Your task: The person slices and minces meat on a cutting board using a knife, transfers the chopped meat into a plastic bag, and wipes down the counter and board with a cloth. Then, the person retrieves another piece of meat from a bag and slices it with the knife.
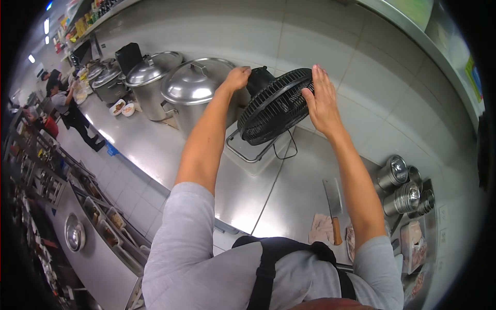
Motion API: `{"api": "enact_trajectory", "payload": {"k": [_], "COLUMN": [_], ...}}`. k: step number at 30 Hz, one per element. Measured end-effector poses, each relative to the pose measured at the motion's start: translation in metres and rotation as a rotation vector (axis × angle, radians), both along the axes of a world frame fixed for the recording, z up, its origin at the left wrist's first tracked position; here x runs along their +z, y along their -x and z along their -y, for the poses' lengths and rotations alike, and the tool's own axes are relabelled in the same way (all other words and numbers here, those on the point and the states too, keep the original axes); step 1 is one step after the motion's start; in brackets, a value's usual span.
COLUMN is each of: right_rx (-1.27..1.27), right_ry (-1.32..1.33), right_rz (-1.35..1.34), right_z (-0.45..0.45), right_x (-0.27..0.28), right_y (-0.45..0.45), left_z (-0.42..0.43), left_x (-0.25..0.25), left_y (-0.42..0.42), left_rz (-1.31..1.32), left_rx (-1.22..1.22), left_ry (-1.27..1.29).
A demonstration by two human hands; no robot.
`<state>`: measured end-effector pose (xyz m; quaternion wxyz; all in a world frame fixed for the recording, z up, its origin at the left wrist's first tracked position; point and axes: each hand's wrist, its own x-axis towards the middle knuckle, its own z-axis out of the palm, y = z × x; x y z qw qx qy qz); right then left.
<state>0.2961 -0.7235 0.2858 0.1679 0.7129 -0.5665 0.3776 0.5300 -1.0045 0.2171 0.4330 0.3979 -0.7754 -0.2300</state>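
Observation:
A black electric fan [274, 108] on a metal tube stand [250, 155] is tilted between my hands, above the steel counter. At the rear motor housing, my left hand [237, 78] is closed, its fingers bent and partly hidden. My right hand [324, 103] lies nearly flat along the grille's right rim, fingers straight and thumb apart. The stand rests on a pale, translucent plastic box or lid [258, 166]. A black cord [295, 147] loops down beside it. Nearer my body lie a cleaver [334, 201] with a wooden handle and a beige cloth [321, 229].
Lidded steel pots [199, 82] line the wall on the left, with small bowls of food [118, 107] before them. Steel containers [400, 199] stand at the right. A shelf [413, 39] overhangs the upper right. Co-workers [67, 101] stand at the far left.

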Motion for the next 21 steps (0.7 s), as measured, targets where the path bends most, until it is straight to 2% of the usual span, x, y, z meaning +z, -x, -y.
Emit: {"api": "enact_trajectory", "payload": {"k": [2, 3, 6, 13, 17, 20, 21], "right_rx": [0.016, 0.019, 0.032, 0.059, 0.087, 0.096, 0.088], "right_ry": [-0.014, -0.001, 0.023, 0.095, 0.062, -0.073, -0.036], "right_rz": [-0.006, -0.017, -0.041, -0.092, -0.095, -0.09, -0.115], "right_z": [0.016, 0.023, 0.037, 0.074, 0.095, 0.112, 0.119], "right_x": [-0.005, -0.006, -0.001, 0.029, 0.042, 0.052, 0.053], "right_y": [0.004, 0.005, 0.004, -0.015, -0.018, -0.019, -0.019], "left_z": [0.021, 0.03, 0.012, 0.022, 0.032, 0.03, 0.028], "left_x": [-0.009, -0.01, 0.011, 0.016, 0.018, 0.019, 0.021], "left_y": [0.007, 0.007, 0.001, -0.007, -0.01, -0.016, -0.016], "left_rz": [0.034, 0.077, 0.187, 0.159, 0.192, 0.2, 0.195], "left_rx": [-0.074, -0.06, -0.026, -0.127, -0.135, -0.123, -0.121], "left_ry": [-0.089, -0.053, -0.132, -0.184, -0.242, -0.248, -0.278]}}
